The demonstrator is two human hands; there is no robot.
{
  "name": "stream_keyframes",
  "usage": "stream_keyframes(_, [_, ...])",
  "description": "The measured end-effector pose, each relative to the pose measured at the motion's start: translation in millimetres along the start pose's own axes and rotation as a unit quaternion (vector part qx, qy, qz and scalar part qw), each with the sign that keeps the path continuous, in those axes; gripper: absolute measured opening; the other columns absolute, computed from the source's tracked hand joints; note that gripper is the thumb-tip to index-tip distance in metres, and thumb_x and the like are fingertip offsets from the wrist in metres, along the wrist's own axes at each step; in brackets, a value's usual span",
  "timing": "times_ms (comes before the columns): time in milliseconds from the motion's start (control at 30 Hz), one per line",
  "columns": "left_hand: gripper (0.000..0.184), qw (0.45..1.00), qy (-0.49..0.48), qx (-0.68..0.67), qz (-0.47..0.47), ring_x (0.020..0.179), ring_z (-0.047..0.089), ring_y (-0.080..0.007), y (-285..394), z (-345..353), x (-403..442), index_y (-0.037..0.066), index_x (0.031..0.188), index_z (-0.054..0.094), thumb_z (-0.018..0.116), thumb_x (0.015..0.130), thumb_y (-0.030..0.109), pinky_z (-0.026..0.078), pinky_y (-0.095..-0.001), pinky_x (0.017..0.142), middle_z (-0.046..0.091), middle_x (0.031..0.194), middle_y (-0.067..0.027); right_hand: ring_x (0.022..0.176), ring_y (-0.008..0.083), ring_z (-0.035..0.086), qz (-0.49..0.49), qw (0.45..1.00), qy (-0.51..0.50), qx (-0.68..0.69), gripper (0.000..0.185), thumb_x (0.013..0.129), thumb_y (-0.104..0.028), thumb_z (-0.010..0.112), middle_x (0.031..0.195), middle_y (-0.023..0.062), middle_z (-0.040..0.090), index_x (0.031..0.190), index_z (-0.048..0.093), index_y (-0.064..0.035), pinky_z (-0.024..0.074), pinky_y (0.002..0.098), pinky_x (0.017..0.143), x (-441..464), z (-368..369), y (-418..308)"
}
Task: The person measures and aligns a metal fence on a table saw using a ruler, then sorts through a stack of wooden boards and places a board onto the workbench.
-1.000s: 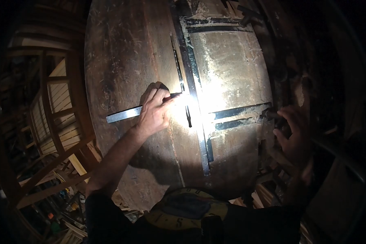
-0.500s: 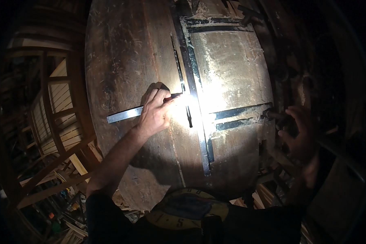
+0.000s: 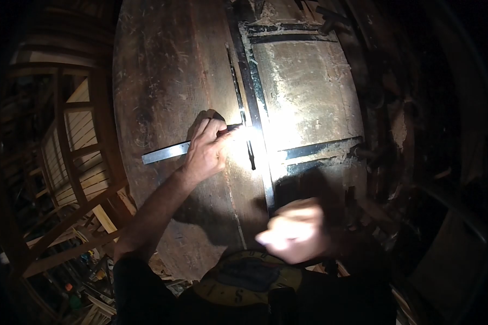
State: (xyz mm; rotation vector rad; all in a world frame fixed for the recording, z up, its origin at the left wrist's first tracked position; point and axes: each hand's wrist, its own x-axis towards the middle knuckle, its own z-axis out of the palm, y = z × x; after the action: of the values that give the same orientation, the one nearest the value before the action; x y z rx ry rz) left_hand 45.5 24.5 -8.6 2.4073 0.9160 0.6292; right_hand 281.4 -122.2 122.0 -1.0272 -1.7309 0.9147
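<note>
My left hand (image 3: 205,151) is closed on a flat metal ruler (image 3: 165,153), pressing it on the wooden surface (image 3: 162,81). The ruler's pale blade sticks out to the left; its other end, by my fingertips, is lost in dark and glare. Just right of those fingertips lies a thin dark rod-like piece (image 3: 251,157). A long dark bar (image 3: 248,81) runs lengthwise beside it. My right hand (image 3: 295,233) is over the near part of the surface, smeared by motion, so its fingers cannot be made out.
Dark strips (image 3: 320,148) cross the pale, dusty panel (image 3: 309,92) on the right. Clamp-like handles (image 3: 333,19) stand at its far right edge. Wooden frames (image 3: 81,135) and stacked timber are on the left. A bright light glares over the middle.
My right hand has swung from the dark right side, by the handle at the panel's edge, leftward and nearer to my body. My left hand and the ruler have stayed put.
</note>
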Motion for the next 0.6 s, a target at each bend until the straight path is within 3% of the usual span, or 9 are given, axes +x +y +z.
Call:
stream_keyframes(33, [0.062,1.000,-0.001,-0.003,-0.002,0.101,0.054,-0.0327,1.0,-0.4,0.3,0.009,0.134,0.070,0.058,0.075,-0.008,0.047,-0.0440,0.091,0.056,0.108,-0.0146,0.043,0.0185,0.056,0.031,0.985,-0.165,0.041,0.023,0.087,-0.011,0.072,0.052,0.0034,0.050,0.068,0.059,-0.0111,0.0471,0.0368,0.041,13.3,6.5,-2.8])
stream_keyframes(67, [0.062,1.000,-0.002,-0.007,-0.003,0.101,0.054,-0.0327,1.5,-0.8,0.5,0.009,0.134,0.070,0.058,0.075,-0.008,0.047,-0.0440,0.091,0.056,0.108,-0.0145,0.041,0.0185,0.051,0.019,0.978,-0.205,-0.012,0.024,0.086,-0.019,0.074,0.054,0.0008,0.052,0.068,0.061,-0.0101,0.0478,0.0391,0.042,9.7,35.0,-7.2])
stream_keyframes(133, [0.062,1.000,-0.004,-0.004,-0.001,0.101,0.054,-0.0326,-0.2,-0.1,-0.6,0.009,0.134,0.070,0.058,0.075,-0.008,0.047,-0.0437,0.091,0.056,0.108,-0.0145,0.049,0.0274,0.064,0.099,0.898,-0.428,-0.012,0.028,0.095,-0.026,0.062,0.064,0.0094,0.066,0.076,0.069,-0.0059,0.0535,0.0406,0.046,22.7,73.7,-16.8])
stream_keyframes(200, [0.062,1.000,-0.003,-0.001,-0.001,0.100,0.055,-0.0327,-1.2,1.1,-1.3,0.009,0.134,0.070,0.058,0.075,-0.008,0.047,-0.0438,0.092,0.057,0.108,-0.0146,0.056,0.0252,0.069,-0.020,0.925,-0.379,-0.022,0.027,0.095,-0.025,0.062,0.072,0.0111,0.071,0.077,0.071,-0.0063,0.0556,0.0403,0.050,29.8,95.3,-19.1])
stream_keyframes(300, [0.061,1.000,0.005,-0.001,-0.004,0.100,0.055,-0.0328,-1.4,1.8,-1.5,0.009,0.133,0.070,0.058,0.075,-0.007,0.047,-0.0444,0.092,0.057,0.107,-0.0144,0.068,0.0255,0.073,0.036,0.795,-0.597,-0.105,0.024,0.094,-0.023,0.061,0.078,0.0132,0.074,0.083,0.073,-0.0056,0.0578,0.0402,0.057,68.5,79.6,-25.4])
stream_keyframes(333, [0.061,1.000,0.010,-0.004,-0.004,0.100,0.055,-0.0328,-0.9,2.3,-1.1,0.009,0.132,0.071,0.059,0.074,-0.006,0.046,-0.0446,0.091,0.057,0.106,-0.0142,0.082,0.0288,0.076,0.054,0.771,-0.605,-0.193,0.022,0.092,-0.021,0.061,0.083,0.0159,0.075,0.089,0.076,-0.0047,0.0598,0.0431,0.067,59.3,82.8,-12.9])
stream_keyframes(400, [0.060,1.000,0.020,-0.006,-0.004,0.100,0.055,-0.0327,0.6,3.1,1.1,0.009,0.130,0.071,0.059,0.074,-0.006,0.046,-0.0448,0.091,0.057,0.105,-0.0138,0.086,0.0305,0.077,0.226,0.837,-0.473,-0.156,0.021,0.081,-0.018,0.068,0.087,0.0161,0.077,0.090,0.081,-0.0051,0.0602,0.0433,0.077,54.0,69.8,22.6])
stream_keyframes(500, [0.057,1.000,0.025,-0.005,-0.009,0.100,0.055,-0.0325,4.8,1.7,-0.2,0.009,0.127,0.072,0.060,0.073,-0.005,0.046,-0.0449,0.090,0.058,0.105,-0.0132,0.081,0.0325,0.076,0.190,0.843,-0.480,-0.150,0.020,0.081,-0.018,0.068,0.084,0.0163,0.076,0.084,0.080,-0.0027,0.0593,0.0458,0.076,46.3,77.7,13.2])
stream_keyframes(600, [0.055,1.000,0.023,0.000,-0.007,0.100,0.056,-0.0325,3.0,0.9,1.8,0.008,0.125,0.073,0.060,0.073,-0.005,0.045,-0.0447,0.090,0.058,0.105,-0.0131,0.073,0.0357,0.074,0.161,0.866,-0.448,-0.155,0.019,0.088,-0.019,0.065,0.079,0.0177,0.073,0.083,0.073,-0.0028,0.0586,0.0465,0.066,40.3,74.9,24.9])
